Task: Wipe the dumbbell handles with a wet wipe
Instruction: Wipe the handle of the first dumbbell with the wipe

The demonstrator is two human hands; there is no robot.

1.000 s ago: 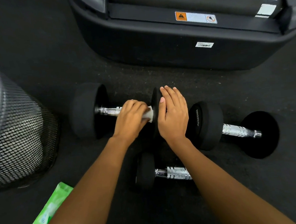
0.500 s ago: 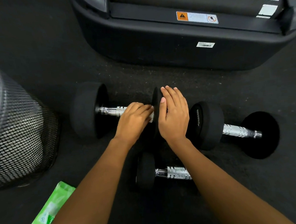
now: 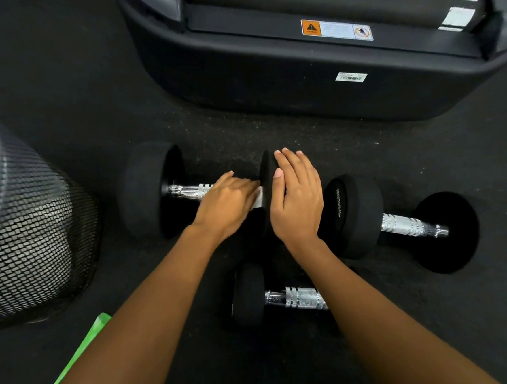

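handle (image 3: 190,191) is being wiped: wet wipe (image 3: 257,198) seemingly gripped by the curled left hand (image 3: 229,204); plate (image 3: 266,173) is steadied by the flat right hand (image 3: 298,200); the bare knurling is owed next.

Treadmill base (image 3: 299,98) behind dumbbells (image 3: 144,190), mesh bin (image 3: 24,237) at left; right floor (image 3: 494,310) open.

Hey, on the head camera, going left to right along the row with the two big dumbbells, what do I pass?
mesh bin → wiped dumbbell's left weight → left hand holding the wet wipe on the handle → right hand flat on that dumbbell's right weight → second dumbbell
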